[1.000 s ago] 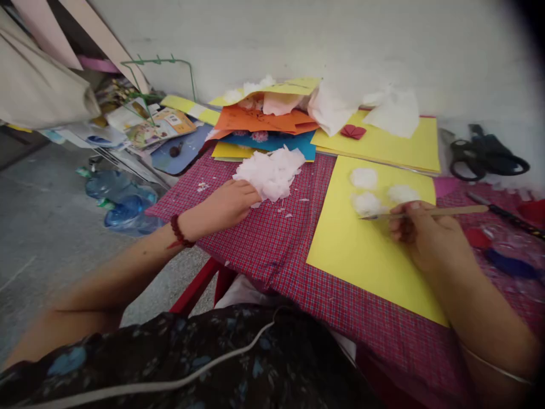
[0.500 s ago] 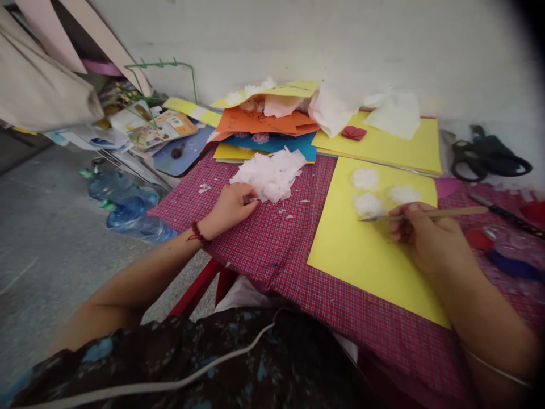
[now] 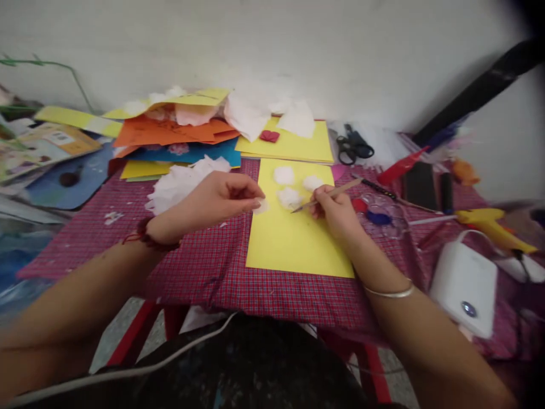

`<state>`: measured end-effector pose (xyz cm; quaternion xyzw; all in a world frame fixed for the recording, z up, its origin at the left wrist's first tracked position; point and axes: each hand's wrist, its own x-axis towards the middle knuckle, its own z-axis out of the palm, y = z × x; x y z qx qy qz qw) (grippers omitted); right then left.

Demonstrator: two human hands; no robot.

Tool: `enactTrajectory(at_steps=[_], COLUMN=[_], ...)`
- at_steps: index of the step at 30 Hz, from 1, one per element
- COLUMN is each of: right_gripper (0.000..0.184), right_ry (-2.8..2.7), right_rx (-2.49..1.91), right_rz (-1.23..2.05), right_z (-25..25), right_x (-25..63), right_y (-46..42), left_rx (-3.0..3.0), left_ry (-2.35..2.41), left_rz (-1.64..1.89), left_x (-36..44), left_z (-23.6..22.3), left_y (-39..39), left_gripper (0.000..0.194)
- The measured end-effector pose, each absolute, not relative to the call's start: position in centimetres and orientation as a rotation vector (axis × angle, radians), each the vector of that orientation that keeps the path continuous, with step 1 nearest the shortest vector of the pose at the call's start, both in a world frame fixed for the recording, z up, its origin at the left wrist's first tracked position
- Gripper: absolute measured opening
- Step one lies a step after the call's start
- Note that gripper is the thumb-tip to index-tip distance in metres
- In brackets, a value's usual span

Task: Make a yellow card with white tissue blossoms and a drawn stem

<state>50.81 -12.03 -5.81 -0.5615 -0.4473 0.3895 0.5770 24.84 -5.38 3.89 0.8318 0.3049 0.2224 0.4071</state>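
Between the thumb and fingers of my left hand (image 3: 221, 196) is a small piece of white tissue paper (image 3: 261, 205), just over the left edge of a yellow sheet (image 3: 298, 247). My right hand (image 3: 334, 207) grips a thin wooden stick (image 3: 340, 190) with a dark pointed end, whose tip is at the yellow sheet. Three fluffy white paper tufts (image 3: 284, 175) sit on the sheet near that tip. Partly behind my left hand lies a heap of white tissue pieces (image 3: 183, 182).
Coloured paper sheets (image 3: 170, 133) are stacked at the back left. Black scissors (image 3: 355, 146), a red folded paper piece (image 3: 269, 136), a yellow glue gun (image 3: 483, 218) and a white device with a handle (image 3: 466, 284) lie around. A checked cloth (image 3: 204, 267) covers the table.
My left hand has moved from the tissue heap to the yellow sheet's edge, carrying a tissue piece. The view has turned to the right. My right hand still holds the stick near the tufts.
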Motion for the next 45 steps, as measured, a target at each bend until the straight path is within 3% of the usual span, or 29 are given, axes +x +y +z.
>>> enactTrajectory(at_steps=[4, 12, 27, 36, 45], right_gripper=[0.035, 0.031, 0.033, 0.030, 0.016], right_ry=[-1.118, -1.056, -1.022, -1.290, -1.778], right_rx=[-1.348, -1.378, -1.378, -1.421, -1.622], right_rz=[0.907, 0.818, 0.723, 0.622, 0.235], right_z=[-5.8, -6.0, -5.4, -6.0, -5.3], right_x=[50.5, 50.2, 50.3, 49.2, 48.6], right_y=[-12.0, -11.9, -12.3, -12.8, -13.8], left_rx=[1.916, 1.892, 2.165, 2.202, 2.140], left_ry=[0.569, 0.576, 0.778, 0.797, 0.779], left_rz=[0.449, 0.353, 0.585, 0.588, 0.650], left_x=[29.7, 30.9, 33.4, 33.6, 33.1], left_z=[0.8, -4.1, -6.2, -6.3, -6.4], left_y=[-2.1, 0.7, -1.3, -1.3, -1.0], left_gripper=[0.018, 0.008, 0.009, 0.011, 0.018])
